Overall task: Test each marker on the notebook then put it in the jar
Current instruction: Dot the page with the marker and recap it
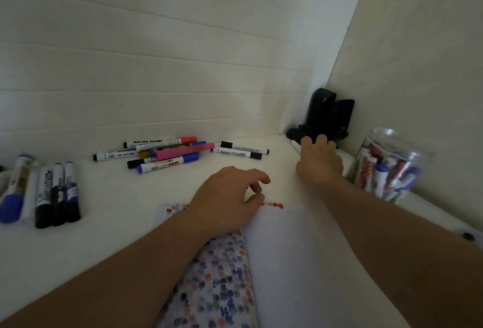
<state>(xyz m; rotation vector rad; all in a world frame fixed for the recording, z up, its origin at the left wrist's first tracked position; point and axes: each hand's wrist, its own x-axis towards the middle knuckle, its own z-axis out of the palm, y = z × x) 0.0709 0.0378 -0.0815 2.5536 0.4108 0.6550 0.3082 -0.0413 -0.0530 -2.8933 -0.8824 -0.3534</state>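
The open notebook (pixel 282 262) lies in front of me, its left page (pixel 217 288) covered with coloured test marks and a row of red marks along the top of the white right page. My left hand (pixel 227 197) rests on the notebook, its fingers loosely curled at the page's top edge. My right hand (pixel 320 163) reaches to the far right corner, where its fingers curl down over a white marker (pixel 295 144) whose end pokes out to the left. The clear jar (pixel 386 165), just right of that hand, holds several markers.
A heap of loose markers (pixel 167 155) lies at the back centre, with two more (pixel 240 152) to its right. Several thick markers (pixel 57 194) lie at the left. Black objects (pixel 326 115) stand in the corner behind my right hand. Walls close off the back and right.
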